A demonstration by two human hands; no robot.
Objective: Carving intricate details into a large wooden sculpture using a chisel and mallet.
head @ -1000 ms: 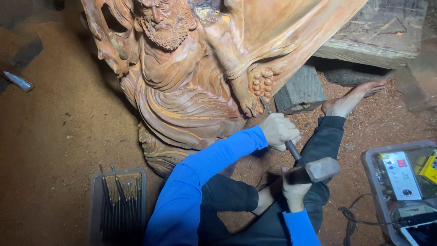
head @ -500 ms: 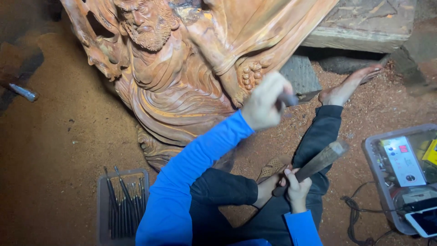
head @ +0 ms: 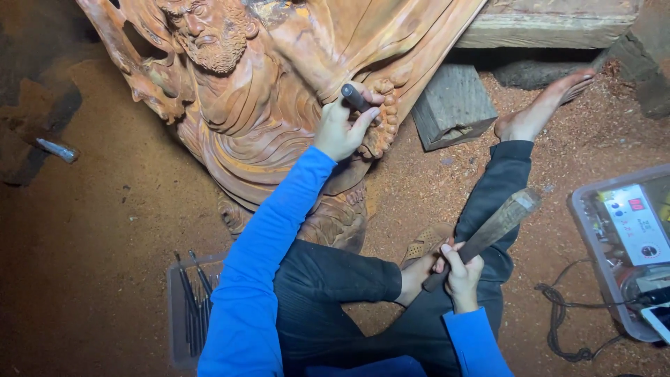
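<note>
Reddish-brown wood everywhere here: a big carved wooden statue of a bearded figure (head: 279,105) lies on the sawdust floor (head: 105,244). The left hand (head: 343,129) has its fingers wrapped tight around a dark-handled chisel (head: 354,97), tip hidden against the statue's carved foot. The right hand (head: 462,272) is closed around the handle of a worn wooden mallet (head: 499,222), held over the lap, well apart from the chisel. A clear tray of spare chisels (head: 188,307) sits by the left knee.
</note>
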